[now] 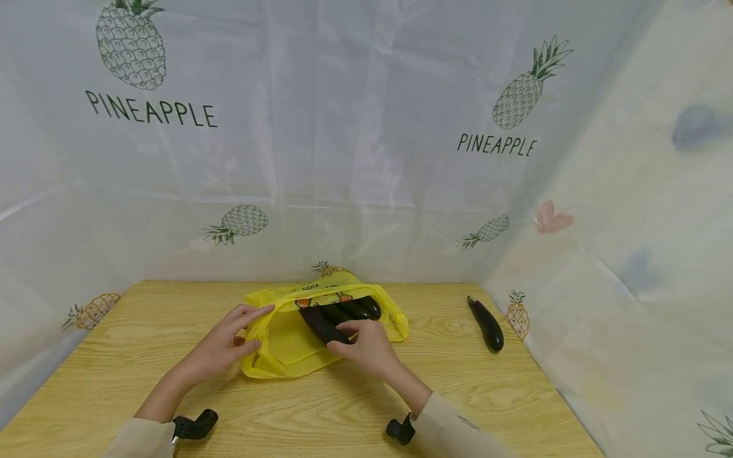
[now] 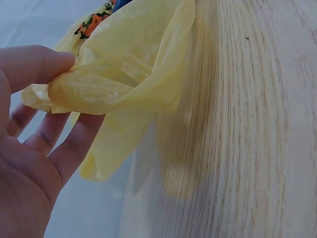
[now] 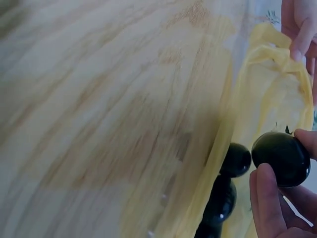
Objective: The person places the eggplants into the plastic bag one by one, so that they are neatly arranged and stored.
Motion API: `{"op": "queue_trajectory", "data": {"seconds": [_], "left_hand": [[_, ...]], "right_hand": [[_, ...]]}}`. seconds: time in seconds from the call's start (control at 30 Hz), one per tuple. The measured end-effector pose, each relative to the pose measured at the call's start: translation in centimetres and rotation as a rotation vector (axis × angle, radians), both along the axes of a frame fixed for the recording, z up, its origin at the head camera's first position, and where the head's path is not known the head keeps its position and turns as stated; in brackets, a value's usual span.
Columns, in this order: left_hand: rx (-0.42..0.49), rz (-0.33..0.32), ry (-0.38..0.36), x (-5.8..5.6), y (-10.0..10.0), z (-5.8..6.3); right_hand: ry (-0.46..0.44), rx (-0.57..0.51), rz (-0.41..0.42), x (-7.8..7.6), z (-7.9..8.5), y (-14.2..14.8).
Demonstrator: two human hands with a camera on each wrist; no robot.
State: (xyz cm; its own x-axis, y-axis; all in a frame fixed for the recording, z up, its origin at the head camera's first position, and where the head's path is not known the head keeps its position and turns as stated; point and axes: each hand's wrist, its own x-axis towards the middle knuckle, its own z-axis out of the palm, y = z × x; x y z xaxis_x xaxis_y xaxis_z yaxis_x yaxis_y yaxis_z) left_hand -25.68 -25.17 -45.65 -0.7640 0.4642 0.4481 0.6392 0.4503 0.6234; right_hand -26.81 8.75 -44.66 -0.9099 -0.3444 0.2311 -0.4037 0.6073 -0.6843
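A yellow plastic bag (image 1: 289, 346) lies on the table with its mouth toward me. My left hand (image 1: 220, 346) pinches the left edge of the mouth between thumb and fingers, as the left wrist view shows from close up. In my right hand (image 1: 369, 350) is a dark, glossy eggplant (image 1: 319, 324), gripped near its rounded end at the opening of the bag. The right wrist view shows thumb and fingers around this eggplant (image 3: 281, 158). Several other eggplants (image 1: 362, 308) lie side by side inside the bag, partly hidden by its upper layer.
One more eggplant (image 1: 488, 326) lies apart on the right side of the wooden table (image 1: 446, 388). Behind the table hangs a pale curtain (image 1: 355, 159) with pineapple prints, and similar sheeting borders both sides. Black wrist mounts (image 1: 196, 424) sit by the beige sleeves.
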Motion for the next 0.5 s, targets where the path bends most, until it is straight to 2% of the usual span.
{"op": "queue_trajectory", "data": {"seconds": [0.3,0.5], "left_hand": [[0.000,0.009,-0.027,0.0,-0.1,0.1],[0.006,-0.002,-0.010,0.2,0.0,0.2]], "right_hand": [[0.024,0.009,-0.011,-0.3,-0.5,-2.1],[0.040,0.048,-0.039,-0.6,-1.5,-2.9]]}}
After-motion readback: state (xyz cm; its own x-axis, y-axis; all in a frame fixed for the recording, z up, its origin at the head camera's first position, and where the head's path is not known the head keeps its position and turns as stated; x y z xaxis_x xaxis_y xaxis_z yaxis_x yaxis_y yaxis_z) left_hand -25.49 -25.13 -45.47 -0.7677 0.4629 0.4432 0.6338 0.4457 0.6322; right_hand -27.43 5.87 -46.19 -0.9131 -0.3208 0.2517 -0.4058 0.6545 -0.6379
